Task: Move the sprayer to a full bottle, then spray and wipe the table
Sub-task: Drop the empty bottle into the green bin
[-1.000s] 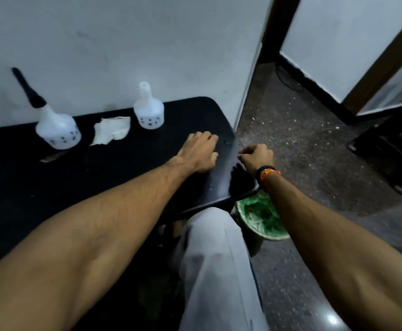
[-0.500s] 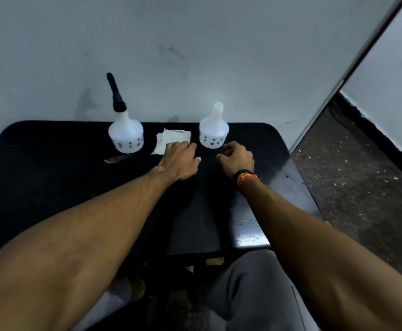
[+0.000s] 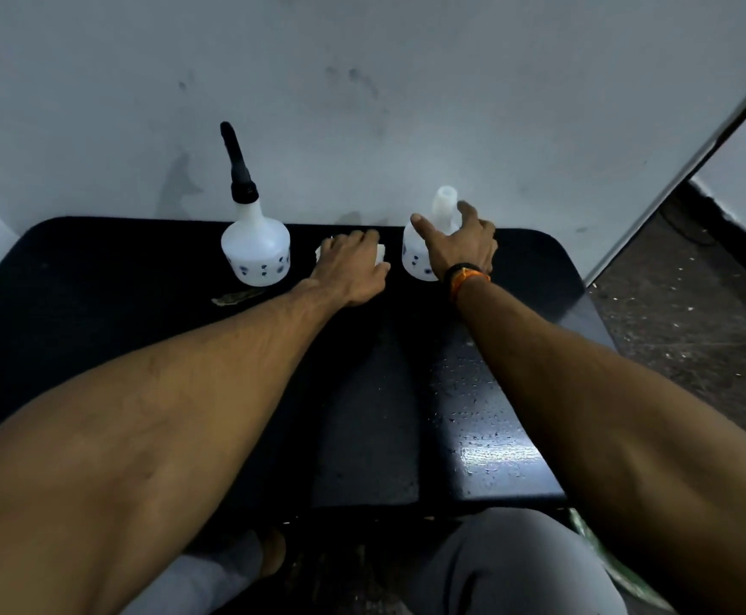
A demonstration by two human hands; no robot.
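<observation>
Two white plastic bottles with dark dots stand at the far edge of the black table (image 3: 96,312), against the wall. The left bottle (image 3: 255,253) carries the black sprayer (image 3: 238,170). The right bottle (image 3: 415,259) has a bare open neck. Between them lies a white cloth (image 3: 380,251), mostly hidden under my left hand (image 3: 351,270), which rests flat on it. My right hand (image 3: 464,244) is at the right bottle with thumb and fingers spread to either side of its neck, not closed round it.
A small brownish scrap (image 3: 235,298) lies in front of the left bottle. The table's near right part shines wet. My knees are under the near edge. A green object (image 3: 606,557) sits low right, and speckled floor (image 3: 695,312) lies beyond the table's right edge.
The view swung from the table's right corner to face the bottles. Both hands moved forward: the left onto the cloth, the right from a loose fist to spread fingers at the right bottle.
</observation>
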